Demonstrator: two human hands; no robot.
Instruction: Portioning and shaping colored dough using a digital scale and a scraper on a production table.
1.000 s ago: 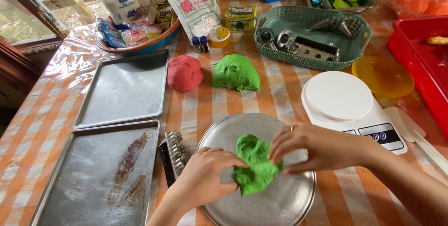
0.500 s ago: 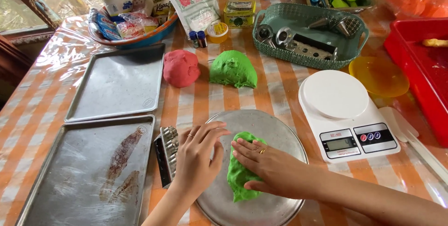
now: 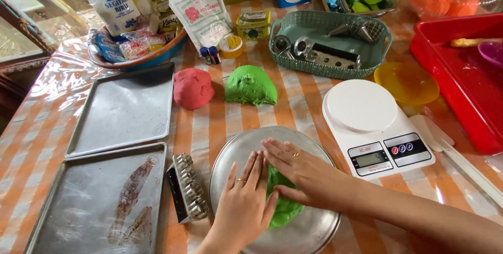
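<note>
With my left hand (image 3: 242,207) and right hand (image 3: 298,167) flat, fingers extended, I press green dough (image 3: 285,207) on the round tray (image 3: 230,154), lower centre; next requires even flattening pressure.

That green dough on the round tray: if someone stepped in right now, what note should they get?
Left hand: flat, palm down on the green dough.
Right hand: flat across the dough too, nothing held in its grip.
The dough lies on the round metal tray.
Done: dough pressed down, partly flattened.
Left: a larger green lump and a red lump sit untouched; both baking trays hold no dough.
</note>
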